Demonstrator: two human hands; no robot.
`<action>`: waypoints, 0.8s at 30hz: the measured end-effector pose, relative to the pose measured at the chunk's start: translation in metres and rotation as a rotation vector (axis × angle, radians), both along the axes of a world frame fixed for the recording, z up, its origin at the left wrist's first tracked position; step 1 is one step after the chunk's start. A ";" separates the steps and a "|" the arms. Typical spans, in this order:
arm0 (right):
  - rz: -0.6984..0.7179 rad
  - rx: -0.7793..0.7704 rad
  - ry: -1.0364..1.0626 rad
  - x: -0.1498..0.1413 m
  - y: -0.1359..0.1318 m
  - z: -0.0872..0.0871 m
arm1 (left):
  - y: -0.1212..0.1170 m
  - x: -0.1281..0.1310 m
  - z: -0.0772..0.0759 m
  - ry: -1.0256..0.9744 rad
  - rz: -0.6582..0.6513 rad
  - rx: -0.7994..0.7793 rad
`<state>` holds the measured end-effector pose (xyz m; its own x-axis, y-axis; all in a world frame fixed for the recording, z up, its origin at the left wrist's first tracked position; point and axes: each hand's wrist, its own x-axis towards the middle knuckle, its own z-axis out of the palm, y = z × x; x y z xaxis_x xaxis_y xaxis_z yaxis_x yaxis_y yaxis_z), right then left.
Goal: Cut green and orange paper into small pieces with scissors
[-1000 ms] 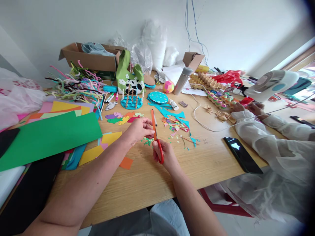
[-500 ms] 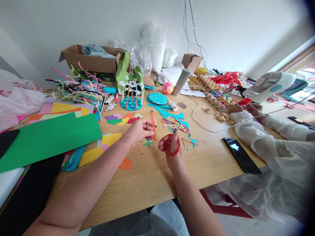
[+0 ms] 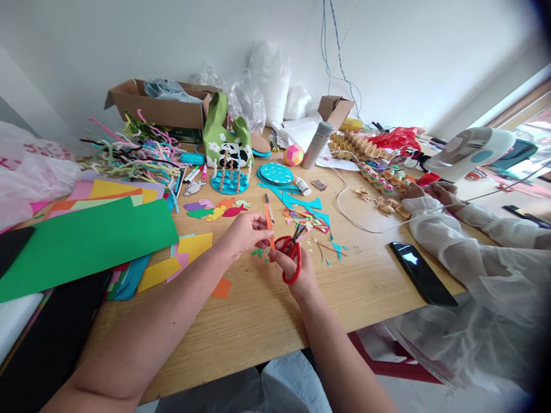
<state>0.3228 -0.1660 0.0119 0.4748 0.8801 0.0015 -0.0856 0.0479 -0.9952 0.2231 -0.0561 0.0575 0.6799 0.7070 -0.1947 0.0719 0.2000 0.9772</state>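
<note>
My left hand (image 3: 243, 232) hovers over the wooden table (image 3: 258, 321) with its fingertips pinched on a narrow orange paper strip (image 3: 268, 217). My right hand (image 3: 296, 269) is just right of it, fingers through the red handles of a pair of scissors (image 3: 291, 252). The short blades point up and away, toward the paper scraps. Small green paper bits (image 3: 258, 251) lie under the two hands. Coloured offcuts (image 3: 310, 221) are scattered just beyond.
A big green sheet (image 3: 86, 241) and other coloured paper cover the left. Paper fish cutouts (image 3: 215, 207), pipe cleaners (image 3: 133, 150), cardboard boxes and bags sit behind. At right a person in white sleeves (image 3: 473, 252) works; a black phone (image 3: 422, 272) and a white fan (image 3: 467, 150) are near.
The scissors swung away to the right, then came back toward my left hand, blades now angled up to the right. My left hand stayed put, pinching the orange strip.
</note>
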 end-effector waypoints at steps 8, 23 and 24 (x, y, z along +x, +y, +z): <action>0.029 -0.020 -0.040 0.000 -0.001 0.000 | 0.008 -0.007 0.006 0.008 0.044 -0.036; 0.263 -0.102 -0.206 -0.004 -0.005 -0.001 | 0.007 -0.008 0.007 0.023 0.014 -0.094; 0.264 -0.108 -0.206 -0.004 -0.005 -0.001 | 0.007 -0.008 0.007 0.027 0.014 -0.092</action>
